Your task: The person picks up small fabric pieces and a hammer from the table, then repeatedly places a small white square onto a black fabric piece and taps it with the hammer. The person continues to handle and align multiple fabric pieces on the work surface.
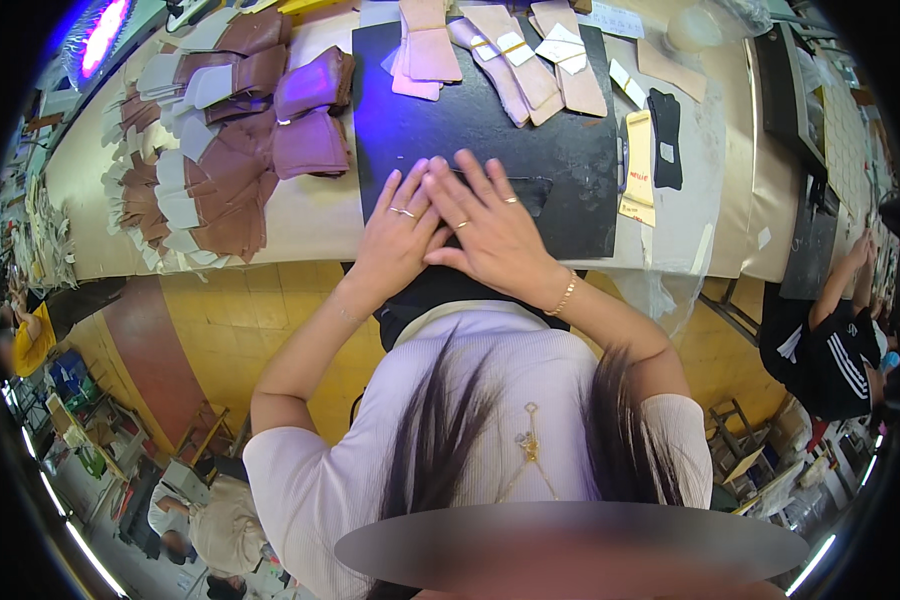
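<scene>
My left hand (398,222) and my right hand (490,222) lie side by side near the front edge of a black mat (580,140). Their fingers are stretched out and point away from me. The right hand's fingers partly overlap the left's fingertips. Beneath the right hand a dark flat piece (536,192) shows at its edge; its kind is hard to make out against the mat. Neither hand grips anything. At the mat's far side lie pink leather pieces (432,45) and banded bundles of pale leather pieces (515,60) with white paper slips.
Stacks of brown leather pieces (225,190) with pale ends cover the table's left. Folded purplish-brown bundles (310,145) sit beside the mat. To its right are a yellow template (638,165) and a black cut piece (665,140). Another person (830,340) works at the far right.
</scene>
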`<action>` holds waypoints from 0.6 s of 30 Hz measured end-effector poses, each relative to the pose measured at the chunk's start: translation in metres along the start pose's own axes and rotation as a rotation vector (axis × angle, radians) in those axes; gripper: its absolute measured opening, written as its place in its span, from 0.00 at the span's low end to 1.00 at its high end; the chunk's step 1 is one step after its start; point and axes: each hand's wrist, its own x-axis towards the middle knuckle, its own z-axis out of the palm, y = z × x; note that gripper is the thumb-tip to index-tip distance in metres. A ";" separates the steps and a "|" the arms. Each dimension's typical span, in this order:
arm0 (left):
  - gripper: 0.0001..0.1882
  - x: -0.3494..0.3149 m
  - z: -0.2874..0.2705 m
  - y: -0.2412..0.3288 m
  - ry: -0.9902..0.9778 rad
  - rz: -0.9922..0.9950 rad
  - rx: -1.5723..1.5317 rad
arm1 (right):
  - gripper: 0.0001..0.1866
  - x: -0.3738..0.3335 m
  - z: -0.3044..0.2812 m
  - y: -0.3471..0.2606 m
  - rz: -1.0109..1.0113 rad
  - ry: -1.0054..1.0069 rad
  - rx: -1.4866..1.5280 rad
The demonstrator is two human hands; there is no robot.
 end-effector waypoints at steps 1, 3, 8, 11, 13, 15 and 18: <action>0.29 -0.003 0.003 -0.002 -0.052 -0.003 0.022 | 0.41 0.003 0.008 -0.002 -0.022 -0.015 0.006; 0.29 -0.006 0.007 -0.004 -0.164 -0.006 0.067 | 0.42 0.002 0.017 0.000 -0.034 -0.028 -0.010; 0.32 -0.008 0.006 -0.006 -0.184 -0.033 -0.003 | 0.44 -0.017 0.013 0.009 0.048 -0.061 -0.097; 0.34 -0.006 0.002 -0.004 -0.186 -0.042 -0.007 | 0.44 -0.026 0.006 0.013 0.101 -0.098 -0.102; 0.34 -0.006 0.000 -0.003 -0.184 -0.047 -0.003 | 0.44 -0.031 0.002 0.016 0.114 -0.091 -0.122; 0.34 -0.006 0.000 -0.003 -0.179 -0.046 0.000 | 0.44 -0.038 -0.001 0.020 0.131 -0.086 -0.144; 0.34 -0.005 0.001 -0.003 -0.174 -0.043 0.004 | 0.44 -0.051 -0.006 0.029 0.184 -0.083 -0.181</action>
